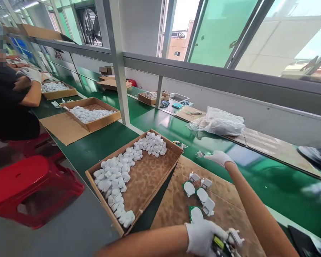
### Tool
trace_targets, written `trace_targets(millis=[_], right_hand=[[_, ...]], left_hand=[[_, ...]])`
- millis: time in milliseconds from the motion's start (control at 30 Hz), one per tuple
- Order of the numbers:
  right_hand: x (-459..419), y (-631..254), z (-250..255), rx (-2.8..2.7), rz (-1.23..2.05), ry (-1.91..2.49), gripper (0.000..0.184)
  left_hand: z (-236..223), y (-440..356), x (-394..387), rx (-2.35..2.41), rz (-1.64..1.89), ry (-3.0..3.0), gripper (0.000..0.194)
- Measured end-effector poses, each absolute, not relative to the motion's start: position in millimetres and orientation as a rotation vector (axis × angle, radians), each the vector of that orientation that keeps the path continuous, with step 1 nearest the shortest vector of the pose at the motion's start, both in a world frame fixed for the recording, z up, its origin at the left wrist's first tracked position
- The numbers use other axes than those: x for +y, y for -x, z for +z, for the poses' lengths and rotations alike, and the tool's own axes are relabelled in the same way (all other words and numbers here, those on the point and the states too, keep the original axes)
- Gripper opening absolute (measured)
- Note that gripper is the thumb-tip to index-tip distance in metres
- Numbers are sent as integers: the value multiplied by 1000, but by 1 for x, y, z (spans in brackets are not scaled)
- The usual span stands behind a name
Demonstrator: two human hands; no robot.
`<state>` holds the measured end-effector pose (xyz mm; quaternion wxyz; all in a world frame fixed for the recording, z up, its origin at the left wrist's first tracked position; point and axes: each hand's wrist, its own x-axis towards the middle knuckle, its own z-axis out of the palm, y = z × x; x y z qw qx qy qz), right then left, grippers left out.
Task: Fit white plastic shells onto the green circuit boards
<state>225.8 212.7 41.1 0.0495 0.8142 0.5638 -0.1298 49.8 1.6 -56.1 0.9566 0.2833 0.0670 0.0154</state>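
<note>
My left hand (pixel 202 235), in a white glove, is at the lower middle over the brown cardboard sheet (pixel 171 200). Its fingers close around a circuit board (pixel 218 242) with a yellow component, and a white plug piece (pixel 235 237) sits beside the fingertips. Stretched out over the green belt, my gloved right hand (pixel 218 157) pinches a small white-and-green electronic part (pixel 200 154). Another small circuit assembly (pixel 179 144) lies near the box corner. Between my hands, several white-capped boards (pixel 202 195) and white plug housings (pixel 205 183) rest on the cardboard.
A shallow cardboard box (pixel 149 189) of white pieces stands left of the sheet; a similar box (pixel 92 114) lies beyond. A person (pixel 10 89) works at far left near a red stool (pixel 29 189). Clear plastic bags (pixel 219 121) lie behind the belt, below a grey rail (pixel 203 73).
</note>
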Motion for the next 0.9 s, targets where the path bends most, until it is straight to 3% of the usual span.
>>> trace_targets(millis=[200, 367, 667, 767, 900], right_hand=[[40, -242, 25, 1472, -399, -2804, 43], [-47, -231, 15, 1575, -497, -3078, 44], [-98, -190, 18, 2311, -1002, -3004, 18], [-100, -178, 10, 2646, -1108, -2813, 27], [-100, -171, -8, 2741, -850, -2772, 44]], left_hand=[[-45, -40, 0, 261, 56, -456, 28], [-38, -27, -4, 227, 42, -369, 37], [-35, -33, -14, 274, 150, -427, 46], [-32, -35, -16, 323, 182, -441, 41], [-30, -39, -21, 369, 217, -470, 29]])
